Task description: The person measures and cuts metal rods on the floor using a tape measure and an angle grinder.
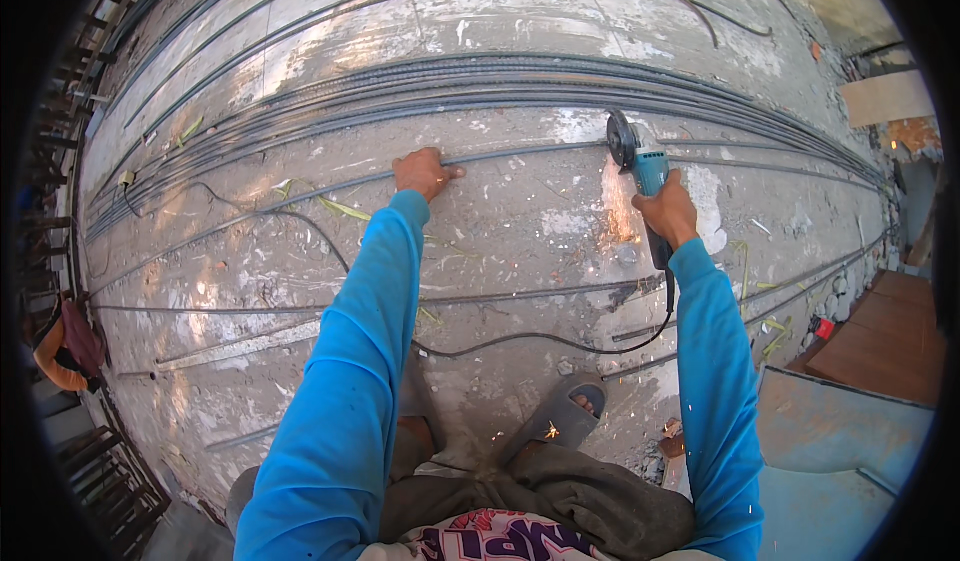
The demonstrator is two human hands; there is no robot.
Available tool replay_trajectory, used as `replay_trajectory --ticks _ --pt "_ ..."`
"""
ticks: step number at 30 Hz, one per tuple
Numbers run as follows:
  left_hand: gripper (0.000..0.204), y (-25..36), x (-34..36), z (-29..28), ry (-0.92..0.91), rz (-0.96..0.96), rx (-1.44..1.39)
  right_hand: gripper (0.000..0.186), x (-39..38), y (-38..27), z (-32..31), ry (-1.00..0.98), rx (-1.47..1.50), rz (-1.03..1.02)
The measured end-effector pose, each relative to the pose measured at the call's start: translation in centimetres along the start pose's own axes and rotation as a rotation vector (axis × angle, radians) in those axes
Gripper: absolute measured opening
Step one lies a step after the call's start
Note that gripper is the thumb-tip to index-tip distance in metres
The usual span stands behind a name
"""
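My right hand (668, 209) is wrapped round a teal angle grinder (652, 168) with a black grip. Its dark disc and guard (621, 141) meet a long steel rebar (530, 152) lying across the concrete. Orange sparks (620, 206) spray from there toward me, and a few bright ones show near my foot. My left hand (422, 173) grips the same rebar to the left of the grinder, fingers curled and pressed down on it. The exact contact between disc and bar is hidden behind the guard. A black power cord (520, 339) trails from the grinder's tail, curving left over the floor.
A bundle of several rebars (480, 73) lies just beyond my hands. More bars cross the floor, including one (500, 296) near my feet. My sandalled foot (575, 411) is close below the cord. Blue-grey sheets (840, 431) and brown boards (880, 336) stand at the right.
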State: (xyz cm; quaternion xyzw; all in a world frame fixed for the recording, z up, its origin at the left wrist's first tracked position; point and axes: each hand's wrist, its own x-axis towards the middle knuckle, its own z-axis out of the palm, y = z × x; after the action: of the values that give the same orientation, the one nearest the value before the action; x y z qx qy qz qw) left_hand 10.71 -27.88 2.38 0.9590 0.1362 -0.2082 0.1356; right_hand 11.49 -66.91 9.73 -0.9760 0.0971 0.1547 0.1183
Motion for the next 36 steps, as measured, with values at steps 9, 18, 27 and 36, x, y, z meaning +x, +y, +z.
replay_trajectory --ticks 9,18,27,36 --pt "0.055 -0.2 0.4 0.4 0.039 0.034 -0.004 0.070 -0.2 0.0 -0.2 0.001 0.001 0.013" --pt "0.055 -0.7 0.3 1.0 0.062 0.037 -0.019 0.068 0.6 -0.5 -0.1 0.003 -0.028 -0.001" --pt "0.057 -0.6 0.4 0.7 0.062 0.054 -0.042 0.073 -2.0 3.1 -1.8 0.106 0.265 0.062" --pt "0.056 -0.8 -0.1 1.1 0.128 0.028 -0.031 0.084 -7.6 6.0 -3.8 0.249 0.559 0.100"
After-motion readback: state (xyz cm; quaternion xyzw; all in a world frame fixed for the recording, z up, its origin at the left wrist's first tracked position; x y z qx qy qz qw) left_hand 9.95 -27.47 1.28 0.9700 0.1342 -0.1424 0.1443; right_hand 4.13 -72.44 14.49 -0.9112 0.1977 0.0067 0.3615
